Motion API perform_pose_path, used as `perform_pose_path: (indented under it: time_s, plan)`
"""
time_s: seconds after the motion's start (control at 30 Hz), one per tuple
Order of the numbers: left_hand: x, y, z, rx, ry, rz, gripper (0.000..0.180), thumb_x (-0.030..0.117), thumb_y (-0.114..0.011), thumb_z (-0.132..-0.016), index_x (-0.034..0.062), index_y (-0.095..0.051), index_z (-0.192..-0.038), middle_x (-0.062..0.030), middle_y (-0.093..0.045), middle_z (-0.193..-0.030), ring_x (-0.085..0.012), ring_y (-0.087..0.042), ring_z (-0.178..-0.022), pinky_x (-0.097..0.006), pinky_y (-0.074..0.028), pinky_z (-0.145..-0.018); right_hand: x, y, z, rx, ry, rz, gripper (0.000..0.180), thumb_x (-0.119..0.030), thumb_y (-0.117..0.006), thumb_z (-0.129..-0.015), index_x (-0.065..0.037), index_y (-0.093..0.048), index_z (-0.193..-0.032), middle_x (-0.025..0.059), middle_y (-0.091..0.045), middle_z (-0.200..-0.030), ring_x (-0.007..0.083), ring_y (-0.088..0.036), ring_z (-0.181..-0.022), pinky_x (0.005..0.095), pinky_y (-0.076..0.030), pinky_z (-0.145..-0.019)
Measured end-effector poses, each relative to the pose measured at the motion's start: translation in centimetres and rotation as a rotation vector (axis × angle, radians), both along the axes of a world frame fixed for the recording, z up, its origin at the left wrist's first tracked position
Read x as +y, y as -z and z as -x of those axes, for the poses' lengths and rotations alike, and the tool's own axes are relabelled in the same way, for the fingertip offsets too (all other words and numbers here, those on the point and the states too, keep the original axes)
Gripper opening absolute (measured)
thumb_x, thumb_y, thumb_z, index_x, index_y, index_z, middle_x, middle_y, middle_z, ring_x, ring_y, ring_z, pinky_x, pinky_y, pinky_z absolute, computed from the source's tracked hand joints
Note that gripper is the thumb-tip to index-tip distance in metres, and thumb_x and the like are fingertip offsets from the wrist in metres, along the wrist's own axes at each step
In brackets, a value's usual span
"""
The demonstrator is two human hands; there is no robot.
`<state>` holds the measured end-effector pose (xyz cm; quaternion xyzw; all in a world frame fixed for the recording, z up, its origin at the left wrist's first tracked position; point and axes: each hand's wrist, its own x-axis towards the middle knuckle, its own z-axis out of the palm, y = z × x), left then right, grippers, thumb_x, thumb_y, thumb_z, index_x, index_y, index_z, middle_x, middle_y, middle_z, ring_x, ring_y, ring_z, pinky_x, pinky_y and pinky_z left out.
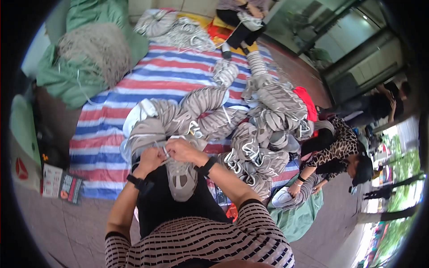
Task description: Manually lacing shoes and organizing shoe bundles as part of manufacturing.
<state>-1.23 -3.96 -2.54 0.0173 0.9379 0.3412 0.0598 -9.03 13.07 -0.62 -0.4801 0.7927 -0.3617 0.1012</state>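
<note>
The grey, rounded shoe upper of soft fabric (181, 178) lies on the person's lap, over black trousers, directly below both hands. Its surface is matt, with paler oval panels near the lower end. The left hand (151, 158) closes its grip on the top edge of the upper, fingers curled in. The right hand (184, 149) pinches the same edge and a thin white lace (166, 151) between the fingertips. Each wrist carries a black band.

Beyond the hands, a large heap of bundled grey-and-white striped shoe uppers (232, 125) rests on a red, white and blue striped woven plastic sheet (111, 111) spread on the floor. The bundles are tubular and ribbed, with loose white laces trailing.

At right, a seated person in a leopard-print top (335, 149) handles another grey piece. Farther left, a fibrous beige mound (96, 49) sits on green cloth (71, 76).
</note>
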Motion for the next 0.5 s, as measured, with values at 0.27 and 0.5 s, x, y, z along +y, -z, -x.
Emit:
perform_pose_path:
  time_s: [0.27,0.5]
  plan:
    - [-0.6,-1.0,1.3,-0.275,0.011,-0.550,0.014,0.009,-0.074,-0.071,0.0005,-0.063,-0.074,-0.0014,-0.057,-0.058,-0.0090,-0.052,-0.052,-0.025,-0.041,-0.048,0.5,1.2,-0.2,-0.180,0.063,0.104,0.013,0.000,-0.062,-0.065,-0.002,-0.059,-0.077,0.0107,-0.053,-0.075,0.0294,-0.056,-0.072,0.0362,-0.043,-0.062]
    - [0.4,0.3,0.8,-0.008,-0.027,-0.367,0.025,0.011,-0.072,-0.074,0.0035,-0.049,-0.077,-0.0033,-0.053,-0.066,-0.0108,-0.050,-0.061,-0.027,-0.044,-0.057,-0.2,4.5,1.9,0.027,-0.042,-0.036,0.018,-0.019,-0.060,-0.062,-0.002,-0.062,-0.068,0.0178,-0.060,-0.065,0.0332,-0.058,-0.061,0.0435,-0.044,-0.056]
